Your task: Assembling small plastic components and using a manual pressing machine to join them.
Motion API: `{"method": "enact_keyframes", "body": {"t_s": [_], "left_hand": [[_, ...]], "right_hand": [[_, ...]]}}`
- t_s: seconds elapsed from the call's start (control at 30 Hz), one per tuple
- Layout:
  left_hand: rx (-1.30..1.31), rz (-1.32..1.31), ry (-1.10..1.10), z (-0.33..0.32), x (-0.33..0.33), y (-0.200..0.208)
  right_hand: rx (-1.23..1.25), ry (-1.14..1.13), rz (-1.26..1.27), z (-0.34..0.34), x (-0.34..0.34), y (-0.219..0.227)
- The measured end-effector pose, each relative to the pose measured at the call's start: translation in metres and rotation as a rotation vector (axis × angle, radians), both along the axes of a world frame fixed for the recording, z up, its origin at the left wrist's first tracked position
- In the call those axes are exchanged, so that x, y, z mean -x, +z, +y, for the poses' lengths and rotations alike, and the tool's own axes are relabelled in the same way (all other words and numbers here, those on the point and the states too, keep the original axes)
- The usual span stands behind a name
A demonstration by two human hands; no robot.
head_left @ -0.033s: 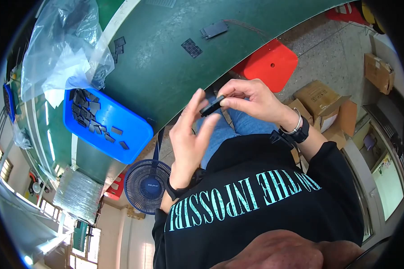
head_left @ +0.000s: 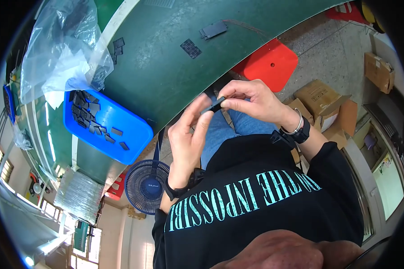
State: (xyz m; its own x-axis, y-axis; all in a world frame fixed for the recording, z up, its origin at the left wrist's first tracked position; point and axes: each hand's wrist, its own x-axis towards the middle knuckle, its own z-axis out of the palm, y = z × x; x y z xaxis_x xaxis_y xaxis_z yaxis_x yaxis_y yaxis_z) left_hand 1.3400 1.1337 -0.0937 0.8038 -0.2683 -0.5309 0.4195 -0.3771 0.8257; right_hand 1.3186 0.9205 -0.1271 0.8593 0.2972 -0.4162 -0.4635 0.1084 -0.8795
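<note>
Over my lap, just off the table's edge, a small flat black rectangular part (head_left: 217, 105) is held in the air. My right hand (head_left: 251, 101) pinches its right end between thumb and fingers. At the other end is my left hand (head_left: 187, 132), its thumb against the part and its fingers curled over, closed around that end. The left fingertips are smeared by motion. To the left, a blue plastic tray (head_left: 137, 130) contains several similar flat black pieces (head_left: 86, 107).
The green table (head_left: 161, 58) bears a dark gridded piece (head_left: 191, 48), a grey rectangular part (head_left: 213, 30) with thin wires, dark scraps (head_left: 118, 46) and a clear plastic bag (head_left: 63, 40). Around it are a red stool (head_left: 274, 67), a blue fan (head_left: 147, 186) and cardboard boxes (head_left: 321, 98).
My left hand's thumb and fingers have drawn in from spread apart to the black part's left end. My right hand keeps its pinch, almost unmoved.
</note>
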Motion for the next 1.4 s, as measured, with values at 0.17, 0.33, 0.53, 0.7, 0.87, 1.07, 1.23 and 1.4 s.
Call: {"method": "enact_keyframes", "body": {"t_s": [0.17, 0.33, 0.53, 0.7, 0.87, 1.07, 1.23, 1.4], "left_hand": [[-0.035, -0.010, -0.275, 0.001, -0.007, -0.001], [-0.089, -0.181, -0.318, -0.020, -0.004, -0.010], [-0.044, -0.297, -0.319, -0.047, -0.019, -0.041], [0.001, -0.217, -0.212, -0.074, -0.051, -0.071], [0.025, -0.242, -0.110, -0.093, -0.085, -0.100], [-0.356, -0.395, -0.276, -0.091, -0.108, -0.110], [-0.343, -0.402, -0.005, -0.059, -0.096, -0.083], [-0.169, -0.331, 0.091, -0.006, -0.053, -0.059]], "right_hand": [[0.034, 0.071, -0.052, -0.014, 0.005, 0.001], [0.187, 0.020, -0.106, -0.012, 0.014, 0.005], [0.248, -0.130, -0.063, -0.024, 0.013, -0.013], [0.307, -0.170, 0.040, -0.044, -0.025, -0.026], [0.642, -0.209, -0.240, -0.066, -0.056, -0.048], [1.070, -0.001, -0.884, -0.056, -0.085, -0.076], [1.064, 0.268, -0.763, -0.050, -0.104, -0.081], [1.015, 0.319, -0.745, -0.049, -0.128, -0.054]]}}
